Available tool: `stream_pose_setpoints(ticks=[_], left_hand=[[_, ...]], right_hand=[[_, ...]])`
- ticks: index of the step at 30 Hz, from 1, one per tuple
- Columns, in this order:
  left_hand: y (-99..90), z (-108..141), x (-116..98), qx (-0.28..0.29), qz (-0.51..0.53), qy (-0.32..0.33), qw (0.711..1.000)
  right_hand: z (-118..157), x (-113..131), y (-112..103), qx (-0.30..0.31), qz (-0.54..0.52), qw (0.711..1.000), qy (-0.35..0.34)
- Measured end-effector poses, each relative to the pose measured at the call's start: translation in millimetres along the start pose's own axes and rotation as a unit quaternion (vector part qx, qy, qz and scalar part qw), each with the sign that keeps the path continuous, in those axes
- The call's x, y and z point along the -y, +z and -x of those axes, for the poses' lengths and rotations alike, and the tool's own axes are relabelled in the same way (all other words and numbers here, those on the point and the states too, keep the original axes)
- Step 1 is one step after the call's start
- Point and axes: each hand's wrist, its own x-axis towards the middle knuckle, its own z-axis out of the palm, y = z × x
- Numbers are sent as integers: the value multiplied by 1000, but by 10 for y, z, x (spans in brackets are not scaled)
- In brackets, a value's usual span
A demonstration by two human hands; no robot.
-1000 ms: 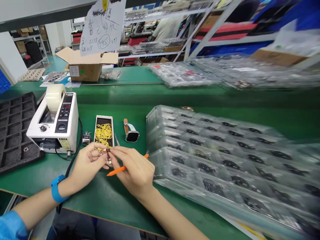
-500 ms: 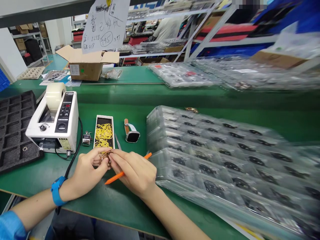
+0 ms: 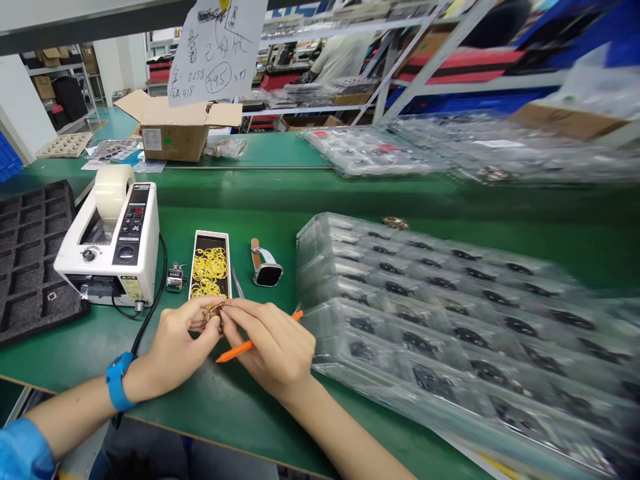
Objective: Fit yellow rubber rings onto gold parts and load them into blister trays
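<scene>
My left hand [image 3: 175, 343] is closed, pinching a small gold-brown metal part [image 3: 214, 312] between thumb and fingers. The fingers cover much of that part, so its exact kind does not show. My right hand [image 3: 277, 343] meets it from the other side, fingertips touching the part. An orange pen-like stick [image 3: 234, 352] with a pointed end is tucked in the right hand, slanting down to the left. Just beyond the fingers lies a white open box [image 3: 228, 257] of thin yellow rings [image 3: 209, 264]. Tweezers [image 3: 237, 283] lie along its right side, near a smartwatch [image 3: 268, 274].
Stacked clear plastic trays [image 3: 340, 333] with dark pieces fill the right side. On the left stand a tape dispenser [image 3: 113, 253], a small tally counter [image 3: 175, 277] and a black foam tray [image 3: 37, 260]. A cardboard box [image 3: 175, 137] sits at the back. Handwritten paper [image 3: 215, 57] hangs above.
The view has shifted slightly, so everything sits a little further right. Both hands stay on the metal part, and the orange stick's tip is marginally higher.
</scene>
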Motion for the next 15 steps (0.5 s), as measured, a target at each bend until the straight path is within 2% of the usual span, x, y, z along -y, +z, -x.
stream_pose_setpoints(ticks=[6, 9, 12, 15], left_hand=[[-11, -33, -44, 19, 34, -50, 998], [-28, -91, -60, 18, 118, -109, 987], [-54, -165, -54, 15, 229, -155, 961], [-90, -218, -64, 16, 269, -175, 947]], right_hand=[[11, 42, 32, 5, -14, 999, 48], [-9, 29, 6, 30, -64, 993, 95], [-36, -13, -74, 51, -156, 968, 190], [-57, -67, -147, 103, -230, 928, 273]])
